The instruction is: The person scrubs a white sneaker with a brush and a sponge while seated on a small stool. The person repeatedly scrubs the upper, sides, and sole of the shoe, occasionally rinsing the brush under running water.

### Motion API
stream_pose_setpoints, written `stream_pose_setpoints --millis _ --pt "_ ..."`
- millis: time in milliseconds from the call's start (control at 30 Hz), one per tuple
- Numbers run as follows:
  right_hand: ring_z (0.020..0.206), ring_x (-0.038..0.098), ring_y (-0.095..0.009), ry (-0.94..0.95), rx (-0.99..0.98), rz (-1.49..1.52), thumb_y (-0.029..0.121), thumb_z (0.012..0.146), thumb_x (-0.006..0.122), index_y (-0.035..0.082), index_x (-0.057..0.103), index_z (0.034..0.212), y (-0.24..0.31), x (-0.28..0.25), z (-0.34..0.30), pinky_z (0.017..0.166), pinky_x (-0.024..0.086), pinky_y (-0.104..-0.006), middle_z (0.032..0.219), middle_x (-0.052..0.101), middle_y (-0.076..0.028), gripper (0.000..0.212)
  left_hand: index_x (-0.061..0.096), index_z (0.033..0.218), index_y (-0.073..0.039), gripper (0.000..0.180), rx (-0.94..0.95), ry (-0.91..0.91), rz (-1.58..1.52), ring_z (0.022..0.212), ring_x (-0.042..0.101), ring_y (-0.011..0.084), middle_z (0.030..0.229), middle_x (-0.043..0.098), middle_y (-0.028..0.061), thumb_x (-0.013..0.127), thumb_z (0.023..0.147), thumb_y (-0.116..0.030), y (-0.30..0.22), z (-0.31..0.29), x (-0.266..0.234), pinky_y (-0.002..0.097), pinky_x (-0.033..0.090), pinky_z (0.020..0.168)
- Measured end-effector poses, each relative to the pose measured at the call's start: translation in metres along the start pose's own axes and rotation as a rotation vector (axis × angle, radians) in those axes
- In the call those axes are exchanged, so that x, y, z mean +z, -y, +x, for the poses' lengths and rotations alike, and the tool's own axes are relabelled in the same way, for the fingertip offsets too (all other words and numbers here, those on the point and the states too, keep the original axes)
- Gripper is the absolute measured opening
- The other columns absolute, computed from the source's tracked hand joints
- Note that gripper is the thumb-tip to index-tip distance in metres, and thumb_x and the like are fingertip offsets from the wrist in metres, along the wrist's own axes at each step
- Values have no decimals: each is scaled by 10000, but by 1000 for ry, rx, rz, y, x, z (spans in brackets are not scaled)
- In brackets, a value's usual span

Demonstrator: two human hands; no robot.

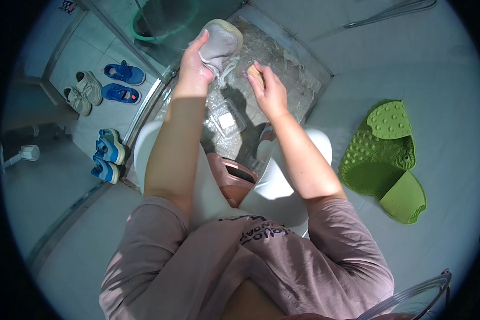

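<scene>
My left hand [193, 66] is wrapped round a pale grey sneaker [222, 44], raised above the wet stone floor [293, 64]. Its white laces [227, 73] hang loose beside my wrist. To the right and apart from the sneaker, my right hand [272, 93] grips a small brush with a wooden back [255, 76]; its bristles hardly show. Below and between my hands, a clear plastic box [239, 113] lies on the floor with a white block [226, 120] in it, perhaps soap.
Blue shoes [124, 73], grey sneakers [88, 88] and blue-white sneakers [108, 146] stand at left, beyond a metal door track [150, 95]. A green-rimmed basin [152, 38] is behind glass. Between my legs is a pink plastic object [234, 192]. A green studded mat [368, 170] is at right.
</scene>
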State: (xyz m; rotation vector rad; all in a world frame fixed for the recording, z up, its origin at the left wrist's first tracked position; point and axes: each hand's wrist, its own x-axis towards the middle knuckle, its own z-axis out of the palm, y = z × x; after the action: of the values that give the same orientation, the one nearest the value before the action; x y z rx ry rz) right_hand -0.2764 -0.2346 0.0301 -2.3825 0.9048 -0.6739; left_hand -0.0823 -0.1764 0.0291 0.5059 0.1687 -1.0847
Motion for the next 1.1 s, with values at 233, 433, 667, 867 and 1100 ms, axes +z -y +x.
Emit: stream_pose_setpoints --millis 233,433,667,867,1100 --pt "931 660 -370 -196 -191 70 316 883 676 134 588 1157 60 -24 97 763 529 -437 1019 684 -157 341 558 1190 68 375 9 -37 56 1071 640 348 1161 640 216 645 890 -138 15 3 -6 497 502 962" --pt "1004 663 -363 -87 -80 -17 279 926 636 60 547 1188 -1 -7 41 828 525 -405 1086 676 -189 353 548 1197 70 405 -127 -60 7 1071 635 345 1164 632 213 673 871 -135 27 14 -19 478 517 944" --pt "1008 663 -383 -137 14 73 288 953 603 49 524 1200 10 -19 63 825 524 -396 1076 674 -211 353 554 1186 80 404 -162 -140 69 1031 653 343 1117 651 218 665 884 -164 60 19 -34 457 527 930" --pt "1027 662 -373 -49 134 -28 297 967 578 58 514 1199 -21 3 20 839 518 -399 1109 657 -229 339 569 1140 67 348 -191 -134 -28 999 664 319 1083 658 204 684 864 -111 58 31 -46 443 539 909" --pt "951 647 -413 -69 -8 88 308 936 605 86 541 1150 16 -12 98 775 516 -451 1042 673 -212 315 545 1212 75 430 -182 -94 -22 1100 618 363 1176 626 229 670 872 -156 57 25 -38 484 485 997"
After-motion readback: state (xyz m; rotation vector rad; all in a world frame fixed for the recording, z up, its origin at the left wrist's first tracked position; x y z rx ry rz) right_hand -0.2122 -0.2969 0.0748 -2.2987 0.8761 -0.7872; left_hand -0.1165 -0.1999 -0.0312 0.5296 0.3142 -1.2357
